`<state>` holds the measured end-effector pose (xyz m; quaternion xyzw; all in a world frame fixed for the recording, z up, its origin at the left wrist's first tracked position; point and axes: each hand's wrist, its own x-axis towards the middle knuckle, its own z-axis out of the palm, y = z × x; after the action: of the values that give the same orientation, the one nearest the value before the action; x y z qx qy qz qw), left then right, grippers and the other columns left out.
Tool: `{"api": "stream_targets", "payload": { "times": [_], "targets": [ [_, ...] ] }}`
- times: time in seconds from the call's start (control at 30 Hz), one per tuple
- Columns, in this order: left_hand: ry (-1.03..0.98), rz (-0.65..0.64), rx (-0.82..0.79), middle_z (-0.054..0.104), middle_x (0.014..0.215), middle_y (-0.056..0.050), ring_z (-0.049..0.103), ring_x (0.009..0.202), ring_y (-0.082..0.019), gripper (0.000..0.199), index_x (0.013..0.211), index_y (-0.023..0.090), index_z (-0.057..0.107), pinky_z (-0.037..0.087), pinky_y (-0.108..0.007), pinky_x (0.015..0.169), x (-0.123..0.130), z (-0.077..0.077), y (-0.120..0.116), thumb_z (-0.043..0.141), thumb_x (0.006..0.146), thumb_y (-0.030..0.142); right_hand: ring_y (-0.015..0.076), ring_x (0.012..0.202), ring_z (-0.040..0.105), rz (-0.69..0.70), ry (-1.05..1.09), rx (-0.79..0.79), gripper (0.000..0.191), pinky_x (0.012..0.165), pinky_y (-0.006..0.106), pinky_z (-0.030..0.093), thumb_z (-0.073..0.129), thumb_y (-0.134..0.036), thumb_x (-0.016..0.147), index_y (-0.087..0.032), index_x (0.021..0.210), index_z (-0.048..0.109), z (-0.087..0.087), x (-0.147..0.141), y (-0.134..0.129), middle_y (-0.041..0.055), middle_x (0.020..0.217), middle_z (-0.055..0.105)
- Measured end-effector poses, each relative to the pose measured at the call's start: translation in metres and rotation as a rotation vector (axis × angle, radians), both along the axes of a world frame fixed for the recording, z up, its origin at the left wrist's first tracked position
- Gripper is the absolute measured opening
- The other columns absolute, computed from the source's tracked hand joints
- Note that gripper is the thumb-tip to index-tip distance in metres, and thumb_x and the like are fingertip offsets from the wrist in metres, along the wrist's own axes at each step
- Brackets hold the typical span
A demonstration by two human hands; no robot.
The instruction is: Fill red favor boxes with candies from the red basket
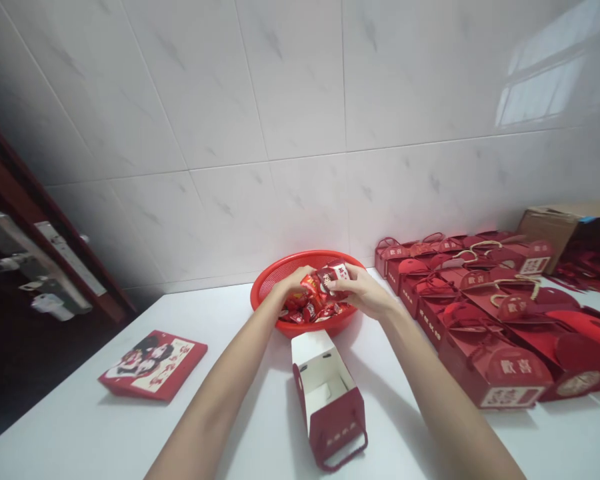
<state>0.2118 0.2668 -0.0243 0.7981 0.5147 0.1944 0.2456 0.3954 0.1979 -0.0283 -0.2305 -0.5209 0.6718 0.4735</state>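
Observation:
A red plastic basket (266,283) stands by the tiled wall with red-wrapped sweets (309,312) in it. Over its right side my right hand (363,291) is closed on a dark red and white packet (332,275). My left hand (296,280) reaches into the basket beside it, at red and orange packets; its fingertips are partly hidden. In front of the basket, between my forearms, an open dark red box (336,427) with a white inside and a rope handle lies on the white table (240,447).
Several closed red gift boxes (495,363) with handles stand in rows at the right. Behind them is a cardboard box (550,233) beside dark red items. A flat red printed package (155,365) lies at the left, near a door with a metal handle (10,243).

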Motion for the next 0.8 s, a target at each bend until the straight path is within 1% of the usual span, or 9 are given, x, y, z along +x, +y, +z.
{"api": "stream_targets", "payload": {
  "times": [0.07, 0.17, 0.2, 0.33, 0.43, 0.57, 0.67, 0.73, 0.8],
  "targets": [
    [-0.021, -0.044, -0.005, 0.068, 0.072, -0.002, 0.061, 0.073, -0.020, 0.003, 0.066, 0.015, 0.065, 0.048, -0.026, 0.062, -0.005, 0.007, -0.017, 0.063, 0.065, 0.016, 0.0122, 0.066, 0.061, 0.100, -0.150, 0.138, 0.028, 0.063, 0.025, 0.051, 0.082, -0.022, 0.063, -0.016, 0.083, 0.064, 0.017, 0.008, -0.017, -0.0024, 0.074, 0.065],
    [-0.096, -0.114, -0.006, 0.071, 0.096, -0.004, 0.064, 0.083, -0.020, 0.017, 0.082, 0.016, 0.070, 0.051, -0.025, 0.069, -0.016, 0.014, -0.054, 0.061, 0.072, 0.026, 0.0136, 0.071, 0.062, 0.251, -0.416, 0.295, 0.021, 0.065, 0.025, 0.050, 0.071, -0.015, 0.070, -0.016, 0.090, 0.064, 0.037, 0.014, -0.045, -0.0013, 0.079, 0.066],
    [-0.128, -0.149, -0.027, 0.071, 0.098, -0.005, 0.065, 0.084, -0.021, 0.020, 0.085, 0.015, 0.071, 0.051, -0.026, 0.071, -0.020, 0.015, -0.069, 0.060, 0.075, 0.029, 0.0133, 0.070, 0.060, 0.262, -0.504, 0.353, 0.020, 0.063, 0.024, 0.048, 0.068, -0.014, 0.071, -0.017, 0.091, 0.064, 0.042, 0.014, -0.053, -0.0013, 0.080, 0.065],
    [-0.061, -0.195, -0.094, 0.071, 0.082, -0.003, 0.063, 0.076, -0.018, 0.022, 0.084, 0.015, 0.071, 0.048, -0.023, 0.066, -0.034, 0.012, -0.122, 0.056, 0.081, 0.030, 0.0119, 0.063, 0.053, 0.192, -0.868, 0.563, 0.014, 0.051, 0.021, 0.037, 0.064, -0.013, 0.070, -0.018, 0.081, 0.058, 0.047, 0.002, -0.075, -0.0023, 0.074, 0.059],
    [0.027, -0.207, -0.171, 0.071, 0.079, -0.001, 0.060, 0.069, -0.015, 0.021, 0.085, 0.016, 0.072, 0.045, -0.021, 0.061, -0.038, 0.009, -0.147, 0.053, 0.084, 0.025, 0.0118, 0.058, 0.052, 0.218, -1.042, 0.612, 0.015, 0.046, 0.021, 0.031, 0.066, -0.012, 0.067, -0.019, 0.075, 0.055, 0.042, -0.007, -0.082, -0.0024, 0.068, 0.059],
    [0.032, -0.232, -0.244, 0.073, 0.088, -0.002, 0.063, 0.074, -0.016, 0.027, 0.099, 0.020, 0.074, 0.046, -0.022, 0.064, -0.040, 0.009, -0.158, 0.052, 0.088, 0.028, 0.0154, 0.060, 0.057, 0.230, -1.135, 0.636, 0.021, 0.047, 0.022, 0.033, 0.071, -0.016, 0.068, -0.020, 0.087, 0.063, 0.035, -0.010, -0.083, -0.0001, 0.071, 0.064],
    [0.015, -0.242, -0.340, 0.070, 0.109, -0.006, 0.066, 0.088, -0.020, 0.037, 0.115, 0.021, 0.070, 0.052, -0.026, 0.073, -0.046, 0.008, -0.155, 0.062, 0.079, 0.028, 0.0186, 0.067, 0.062, 0.196, -1.140, 0.660, 0.028, 0.051, 0.024, 0.037, 0.071, -0.020, 0.072, -0.019, 0.100, 0.068, 0.031, -0.007, -0.081, 0.0033, 0.078, 0.070],
    [0.032, -0.226, -0.369, 0.066, 0.118, -0.007, 0.066, 0.095, -0.022, 0.046, 0.118, 0.021, 0.068, 0.053, -0.028, 0.078, -0.051, 0.006, -0.152, 0.068, 0.072, 0.027, 0.0191, 0.070, 0.063, 0.200, -1.140, 0.690, 0.034, 0.054, 0.025, 0.039, 0.068, -0.017, 0.074, -0.018, 0.108, 0.069, 0.030, -0.004, -0.079, 0.0047, 0.082, 0.073],
    [0.057, -0.209, -0.357, 0.064, 0.120, -0.008, 0.065, 0.099, -0.023, 0.049, 0.117, 0.021, 0.069, 0.053, -0.030, 0.081, -0.052, 0.005, -0.149, 0.070, 0.069, 0.025, 0.0178, 0.069, 0.063, 0.213, -1.165, 0.706, 0.041, 0.054, 0.025, 0.038, 0.066, -0.012, 0.073, -0.018, 0.114, 0.069, 0.030, -0.002, -0.077, 0.0052, 0.086, 0.075]
  ]
}}
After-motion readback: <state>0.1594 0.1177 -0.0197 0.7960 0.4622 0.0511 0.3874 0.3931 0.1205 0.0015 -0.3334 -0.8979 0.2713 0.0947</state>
